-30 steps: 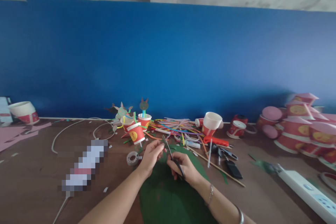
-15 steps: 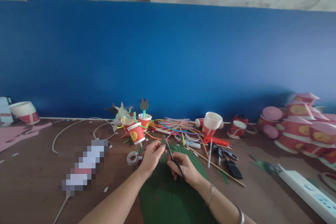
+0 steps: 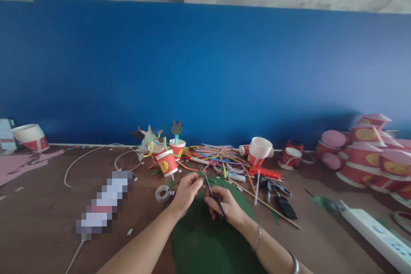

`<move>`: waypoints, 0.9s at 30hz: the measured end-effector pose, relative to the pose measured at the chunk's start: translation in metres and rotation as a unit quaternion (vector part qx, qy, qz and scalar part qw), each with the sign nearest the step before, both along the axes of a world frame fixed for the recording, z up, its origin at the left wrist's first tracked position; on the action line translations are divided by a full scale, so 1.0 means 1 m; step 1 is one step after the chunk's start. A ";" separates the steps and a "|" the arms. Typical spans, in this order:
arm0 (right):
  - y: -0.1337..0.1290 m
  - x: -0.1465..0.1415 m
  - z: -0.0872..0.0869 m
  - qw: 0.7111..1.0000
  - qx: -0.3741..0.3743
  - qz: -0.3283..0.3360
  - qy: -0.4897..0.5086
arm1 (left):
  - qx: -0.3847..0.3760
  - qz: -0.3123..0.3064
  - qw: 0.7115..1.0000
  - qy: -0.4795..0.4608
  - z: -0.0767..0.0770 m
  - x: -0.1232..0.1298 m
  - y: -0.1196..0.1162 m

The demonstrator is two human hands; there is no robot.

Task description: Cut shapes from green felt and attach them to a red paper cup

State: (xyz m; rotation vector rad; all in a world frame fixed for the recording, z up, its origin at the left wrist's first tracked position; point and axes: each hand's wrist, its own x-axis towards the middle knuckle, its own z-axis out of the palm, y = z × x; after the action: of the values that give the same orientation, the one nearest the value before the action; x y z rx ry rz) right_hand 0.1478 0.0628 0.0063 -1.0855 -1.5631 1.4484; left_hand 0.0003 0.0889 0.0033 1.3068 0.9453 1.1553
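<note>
Two big surfaces framed the scene: a blue painted wall [image 3: 192, 64] and, along its foot, a brown wooden tabletop [image 3: 41, 209]. A large green paper sheet [image 3: 205, 239] lay flat at the table's near centre, under both hands, its far edge close to a heap of coloured drinking straws [image 3: 212, 158]. Off to the right stood a cluster of red paper cups [image 3: 369, 162], with a white power strip [image 3: 375, 235] lying nearer. The right hand [image 3: 223, 207] clenched a pair of black scissors [image 3: 212, 192], their blades pointing up and away across the sheet's far edge. The left hand [image 3: 186, 195] curled at that edge, just beside the blades; whether it pinched the paper could not be told. A small roll of clear tape [image 3: 162, 194] sat just left of it.
</note>
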 end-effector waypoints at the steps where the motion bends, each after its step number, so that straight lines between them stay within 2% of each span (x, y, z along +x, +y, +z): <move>1: 0.000 0.000 0.000 1.000 0.002 0.003 0.003 | 0.001 -0.004 1.000 0.000 -0.001 0.000 0.000; 7: 0.001 0.001 -0.002 1.000 0.008 -0.004 -0.010 | 0.005 -0.012 1.000 0.006 -0.003 -0.001 0.001; 27: 0.001 0.002 0.000 1.000 -0.004 0.007 -0.005 | -0.025 -0.051 0.998 0.001 0.005 -0.004 0.001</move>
State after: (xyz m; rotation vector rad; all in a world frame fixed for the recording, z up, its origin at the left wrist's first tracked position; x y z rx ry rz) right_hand 0.1500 0.0633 0.0059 -1.0907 -1.5764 1.4612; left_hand -0.0041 0.0894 0.0079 1.3025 0.8931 1.0453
